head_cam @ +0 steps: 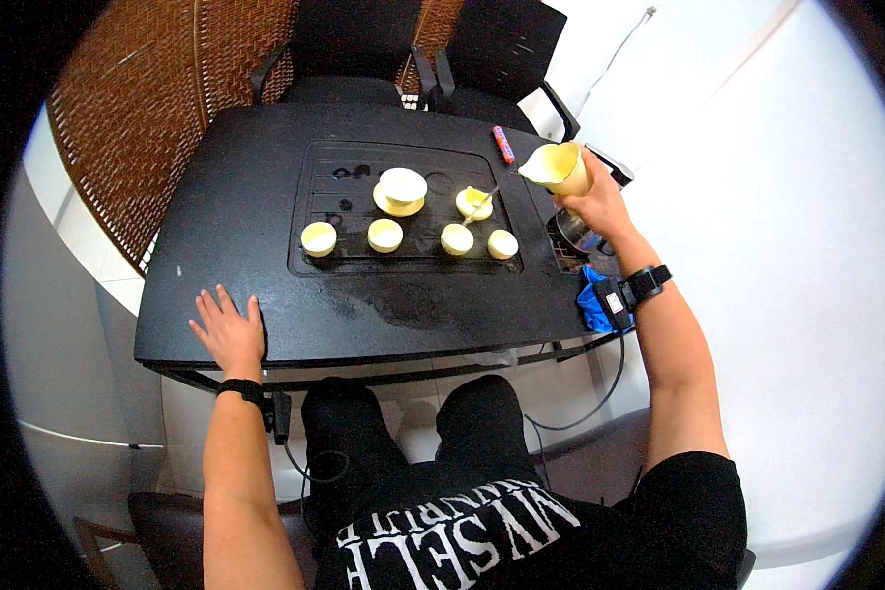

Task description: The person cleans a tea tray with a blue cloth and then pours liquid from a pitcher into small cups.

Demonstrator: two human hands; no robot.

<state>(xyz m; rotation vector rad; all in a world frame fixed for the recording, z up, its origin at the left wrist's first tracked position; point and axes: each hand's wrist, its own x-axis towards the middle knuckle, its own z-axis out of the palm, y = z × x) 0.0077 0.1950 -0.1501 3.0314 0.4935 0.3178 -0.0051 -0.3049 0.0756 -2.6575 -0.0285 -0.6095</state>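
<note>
My right hand [597,195] is closed around a pale yellow spouted pitcher [558,166], held above the right side of the table and tilted left. A thin clear stream runs from its spout down to a small yellow cup [457,240]. More yellow cups stand in the same row: one to its right [502,245] and two to its left [385,236], [318,240]. Behind them on the black tea tray [413,267] are a gaiwan on a saucer [400,190] and a small yellow spouted bowl [474,203]. My left hand [230,332] rests with spread fingers on the table's near left edge.
A steel kettle [579,230] sits at the right, partly behind my right hand. A blue cloth [597,299] lies at the right table edge. A red and blue wrapped stick [503,145] lies behind the tray. Black chairs [343,88] stand beyond the table [192,221].
</note>
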